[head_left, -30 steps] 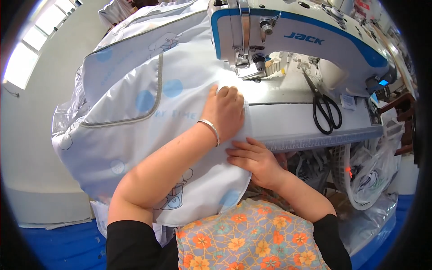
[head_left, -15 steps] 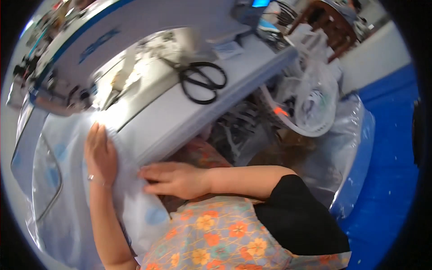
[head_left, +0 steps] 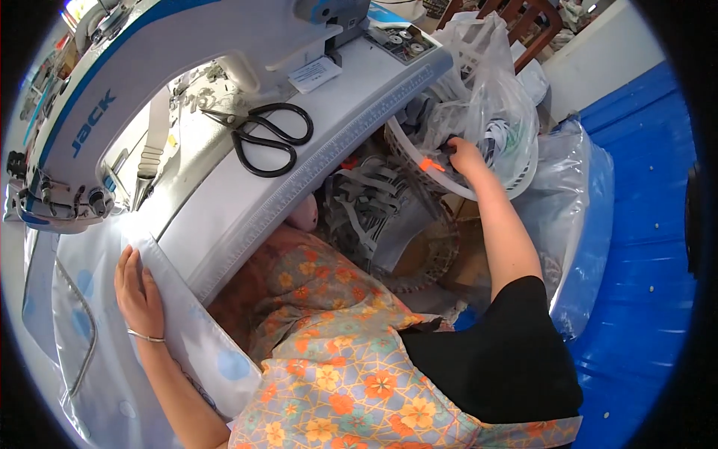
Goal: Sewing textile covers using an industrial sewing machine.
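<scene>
My left hand (head_left: 140,295) lies flat, fingers stretched out, on white fabric with pale blue dots (head_left: 198,337). Its fingertips are just short of the needle area of a white and blue sewing machine (head_left: 179,39). To the right, my right hand (head_left: 467,159) reaches over the rim of a white plastic basket (head_left: 523,181). Its fingers are curled in at a small dark item among clear plastic bags (head_left: 490,82); what exactly they grip is partly hidden. Black-handled scissors (head_left: 288,142) rest on the machine bed, between my two hands.
A ruler strip (head_left: 314,159) runs along the table's front edge. Bobbins (head_left: 407,43) sit in a tray at its far end. Below the table, grey strips (head_left: 366,198) hang in a heap. A large clear plastic bag (head_left: 580,224) stands right of the basket, beside blue sheeting (head_left: 647,202).
My right hand has left the fabric's edge near my lap and swung out to the right into the basket. My left hand stays on the fabric. The view has shifted and sharpened.
</scene>
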`<state>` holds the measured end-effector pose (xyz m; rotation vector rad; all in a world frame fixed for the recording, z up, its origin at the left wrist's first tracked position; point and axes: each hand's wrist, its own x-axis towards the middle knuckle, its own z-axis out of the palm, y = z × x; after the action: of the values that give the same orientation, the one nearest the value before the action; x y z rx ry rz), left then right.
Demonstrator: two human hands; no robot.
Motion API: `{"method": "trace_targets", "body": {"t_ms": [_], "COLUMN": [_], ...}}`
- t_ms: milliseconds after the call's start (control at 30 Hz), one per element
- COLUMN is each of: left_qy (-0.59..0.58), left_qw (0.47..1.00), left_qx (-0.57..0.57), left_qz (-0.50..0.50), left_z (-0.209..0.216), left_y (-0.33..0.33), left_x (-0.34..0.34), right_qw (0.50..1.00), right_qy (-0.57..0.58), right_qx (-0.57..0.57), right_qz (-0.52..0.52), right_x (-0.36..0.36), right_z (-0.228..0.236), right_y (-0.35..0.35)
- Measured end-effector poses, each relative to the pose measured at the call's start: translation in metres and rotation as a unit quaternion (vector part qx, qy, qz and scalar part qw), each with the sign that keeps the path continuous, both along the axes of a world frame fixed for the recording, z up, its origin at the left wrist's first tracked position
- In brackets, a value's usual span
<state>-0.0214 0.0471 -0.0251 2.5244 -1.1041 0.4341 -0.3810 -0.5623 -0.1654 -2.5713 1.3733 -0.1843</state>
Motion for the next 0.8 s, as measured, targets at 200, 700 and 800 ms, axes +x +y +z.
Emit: {"method": "trace_targets", "body": {"t_ms": [200,700,800], "left_qy": [0.011,0.289,0.327], "left_qw": [1.000,0.930,0.904], "left_qx": [0.001,-0.144,-0.194], "left_qz": [0.005,-0.178,-0.196], "left_z": [-0.002,0.045,0.039], "left_y": [0.002,-0.102,-0.111], "left_x": [0.002,-0.116,-0.123], "right_qw": [0.998,0.706,0.556], "right_qy": [-0.039,-0.477,-0.484], "right_qx": [-0.004,0.506,0.658], "right_qz": [-0.048,0.133,0.154], "right_x": [-0.010,0.103,0.160], "right_z": [0.011,0.154,0.157], "right_y": [0.003,0.209,0.308]}}
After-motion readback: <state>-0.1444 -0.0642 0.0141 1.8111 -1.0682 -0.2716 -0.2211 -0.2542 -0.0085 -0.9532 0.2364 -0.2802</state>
